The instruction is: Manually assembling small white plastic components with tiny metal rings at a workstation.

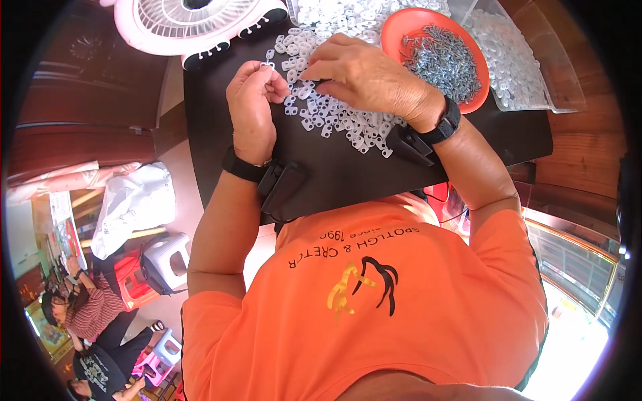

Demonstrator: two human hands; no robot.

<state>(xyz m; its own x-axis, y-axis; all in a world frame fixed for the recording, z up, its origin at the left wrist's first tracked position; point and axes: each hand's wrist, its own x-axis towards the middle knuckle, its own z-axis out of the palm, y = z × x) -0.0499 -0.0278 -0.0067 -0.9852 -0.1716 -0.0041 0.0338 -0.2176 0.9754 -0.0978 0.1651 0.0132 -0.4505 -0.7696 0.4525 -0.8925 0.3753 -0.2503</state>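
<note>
My left hand (252, 97) is closed, thumb against the curled fingers, with a small white plastic clip (267, 65) at its fingertips. To its right, my right hand (368, 72) hovers over the near part of a spread of loose white plastic clips (334, 117). Its fingers are bent, the thumb stands apart from them, and nothing shows between them. Beside the right hand rests an orange plate (390, 30) heaped with small silvery screws or nails (443, 63). Both wrists wear black bands.
The dark table (321, 177) carries a pink-white fan (194, 23) at the far left. A clear bin (511, 63) of white clips stands at the far right, with more clips at the back. Stools (167, 260) and two seated people (100, 321) are off to the left.
</note>
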